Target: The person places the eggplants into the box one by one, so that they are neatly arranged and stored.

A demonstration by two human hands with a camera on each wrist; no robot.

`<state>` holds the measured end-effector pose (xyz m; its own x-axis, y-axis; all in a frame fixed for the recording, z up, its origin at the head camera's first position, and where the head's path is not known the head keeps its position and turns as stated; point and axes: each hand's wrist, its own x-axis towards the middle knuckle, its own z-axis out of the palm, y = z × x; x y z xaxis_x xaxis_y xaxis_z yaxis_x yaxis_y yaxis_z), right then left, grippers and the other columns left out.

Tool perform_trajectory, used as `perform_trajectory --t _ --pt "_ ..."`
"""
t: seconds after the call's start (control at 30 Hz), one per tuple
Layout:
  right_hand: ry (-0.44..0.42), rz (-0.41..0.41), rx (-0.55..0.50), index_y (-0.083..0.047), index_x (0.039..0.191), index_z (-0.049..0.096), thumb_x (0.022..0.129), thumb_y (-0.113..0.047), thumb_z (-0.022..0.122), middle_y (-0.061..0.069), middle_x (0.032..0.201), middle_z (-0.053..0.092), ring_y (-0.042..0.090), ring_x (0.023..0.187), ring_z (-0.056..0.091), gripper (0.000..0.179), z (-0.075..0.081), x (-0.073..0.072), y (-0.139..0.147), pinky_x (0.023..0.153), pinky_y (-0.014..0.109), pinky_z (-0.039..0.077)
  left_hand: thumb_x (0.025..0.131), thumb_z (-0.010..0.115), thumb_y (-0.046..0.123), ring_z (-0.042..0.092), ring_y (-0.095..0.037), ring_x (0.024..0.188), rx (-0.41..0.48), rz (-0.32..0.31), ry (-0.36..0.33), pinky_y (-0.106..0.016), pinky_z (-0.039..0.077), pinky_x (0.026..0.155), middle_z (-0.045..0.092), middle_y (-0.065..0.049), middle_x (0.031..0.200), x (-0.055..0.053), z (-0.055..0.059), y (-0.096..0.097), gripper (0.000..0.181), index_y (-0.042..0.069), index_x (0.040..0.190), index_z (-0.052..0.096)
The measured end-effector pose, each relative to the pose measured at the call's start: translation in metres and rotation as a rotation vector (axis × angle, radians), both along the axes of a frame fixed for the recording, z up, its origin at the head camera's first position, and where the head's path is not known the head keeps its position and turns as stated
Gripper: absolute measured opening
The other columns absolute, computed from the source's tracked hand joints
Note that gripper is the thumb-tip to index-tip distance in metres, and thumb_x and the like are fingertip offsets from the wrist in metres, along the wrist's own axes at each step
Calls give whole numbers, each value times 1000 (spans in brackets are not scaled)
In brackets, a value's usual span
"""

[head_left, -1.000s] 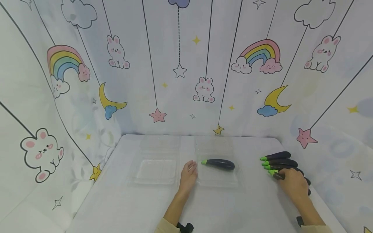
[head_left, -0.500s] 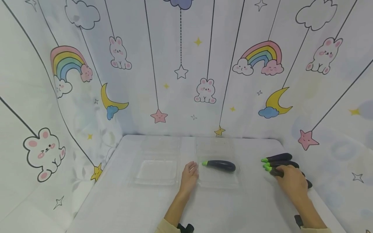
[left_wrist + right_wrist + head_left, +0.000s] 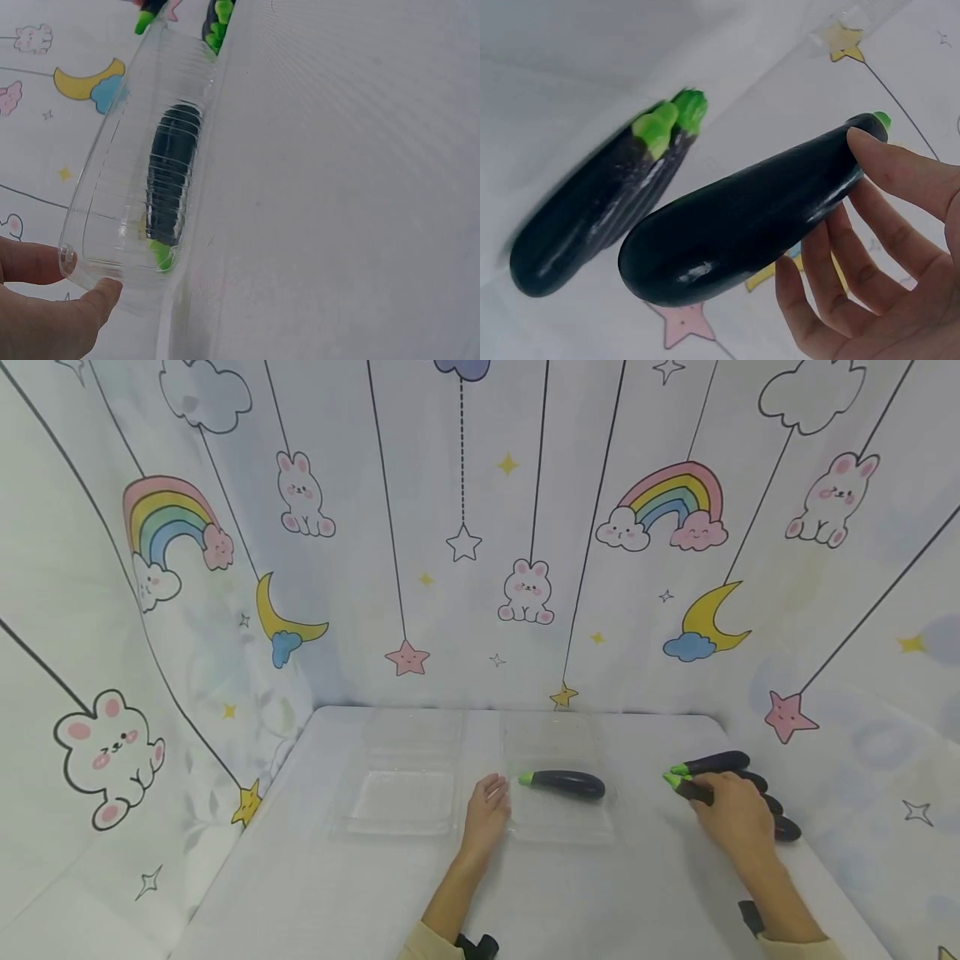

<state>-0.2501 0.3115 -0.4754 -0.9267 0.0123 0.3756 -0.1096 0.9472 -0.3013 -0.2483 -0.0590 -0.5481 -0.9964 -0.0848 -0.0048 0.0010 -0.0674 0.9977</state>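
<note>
My right hand (image 3: 733, 817) grips a dark eggplant (image 3: 742, 210) with a green stem end, its thumb on top near the stem and its fingers underneath. Several other eggplants (image 3: 717, 762) lie beside and behind this hand, partly covered by it. On the table, my left hand (image 3: 486, 814) is at the left side of a clear plastic container (image 3: 562, 833). In the left wrist view its finger and thumb (image 3: 105, 296) pinch the container's corner. Inside lies one eggplant (image 3: 564, 783), stem end toward the left hand.
A second clear container (image 3: 401, 827) sits left of the left hand. Both containers have lids folded open toward the back. A cartoon-printed cloth (image 3: 465, 610) stands behind the white table (image 3: 322, 893) and along its sides.
My right hand has drawn one eggplant up and leftward out of the pile. The left hand and the eggplant in the container have stayed in place.
</note>
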Motion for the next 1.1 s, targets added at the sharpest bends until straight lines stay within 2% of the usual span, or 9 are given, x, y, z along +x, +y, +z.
perform_trajectory --t 0.27,0.47,0.9,1.1 --pt "-6 4 11 3 116 74 81 -6 83 32 116 67 55 107 60 38 9 2 -21 85 71 50 104 50 0 43 -43 146 19 -14 -5 -53 41 119 44 -26 157 0 0 0 52 -6 154 36" --pt "-3 9 7 2 117 74 81 -5 84 31 114 68 54 106 61 38 11 0 -34 84 69 51 104 51 -1 42 -43 147 26 -15 -5 -53 40 120 44 -26 157 -1 -1 0 53 -5 154 36" --pt "-8 29 -13 -2 114 76 81 -6 84 26 116 69 50 106 63 34 10 1 -61 82 66 53 104 51 0 43 -42 147 20 -11 -12 -54 40 120 44 -25 157 0 0 0 53 -4 155 36" --pt "16 55 -23 -3 112 77 79 -5 85 25 113 70 49 103 65 34 9 1 -72 79 65 55 104 52 1 42 -43 147 30 -16 -12 -55 40 119 43 -26 157 1 0 -1 54 -5 155 35"
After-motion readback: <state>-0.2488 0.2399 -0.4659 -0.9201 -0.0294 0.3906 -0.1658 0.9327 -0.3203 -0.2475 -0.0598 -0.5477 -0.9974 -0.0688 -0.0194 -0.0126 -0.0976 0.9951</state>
